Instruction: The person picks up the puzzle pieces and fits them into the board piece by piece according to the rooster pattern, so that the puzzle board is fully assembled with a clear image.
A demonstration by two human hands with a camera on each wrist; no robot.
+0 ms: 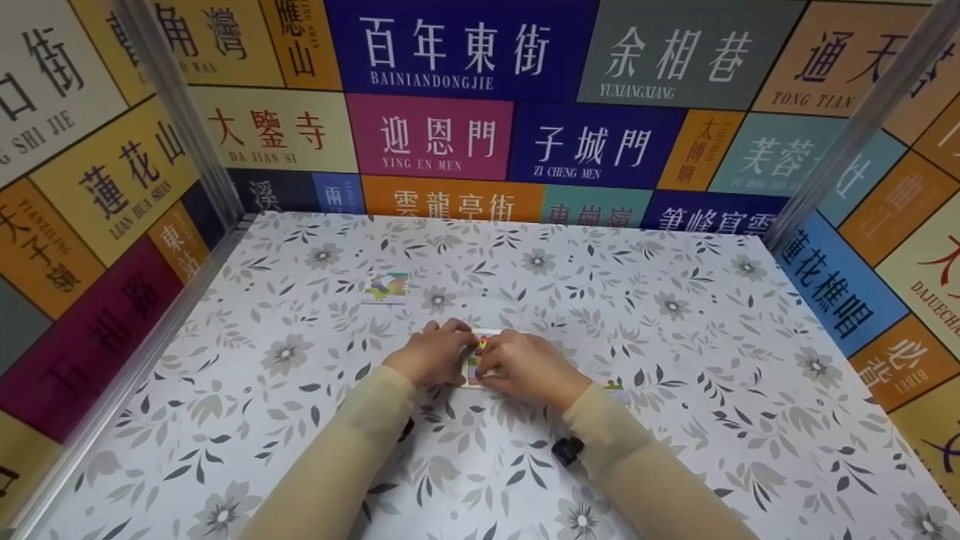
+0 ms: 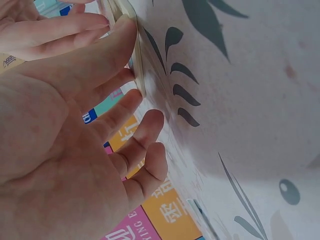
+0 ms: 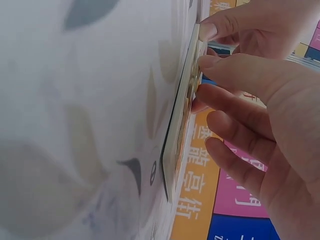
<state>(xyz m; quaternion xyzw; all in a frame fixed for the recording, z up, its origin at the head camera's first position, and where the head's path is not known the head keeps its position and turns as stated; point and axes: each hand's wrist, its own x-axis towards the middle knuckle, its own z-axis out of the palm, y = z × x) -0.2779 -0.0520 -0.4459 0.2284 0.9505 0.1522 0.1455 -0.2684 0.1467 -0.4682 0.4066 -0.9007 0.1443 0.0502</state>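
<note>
A small flat jigsaw board (image 3: 171,167) with a pale wooden edge lies on the table, between the two hands. Its colourful pieces (image 1: 473,369) show in the gap between them. My left hand (image 1: 437,354) grips the board's left end, thumb on the near edge and fingertips toward the far side. From the right, my right hand (image 1: 529,365) reaches over the board and hides much of it. Its thumb and forefinger pinch at a puzzle piece on the board's face, while the other fingers curl loosely above, as the right wrist view shows.
A colourful square picture (image 1: 386,288) lies farther back on the left. Beside the right wrist, a small colourful puzzle part (image 1: 613,386) is partly covered by the sleeve. The flower-patterned table (image 1: 322,435) is bordered by sign-printed walls (image 1: 435,135) at the back and sides.
</note>
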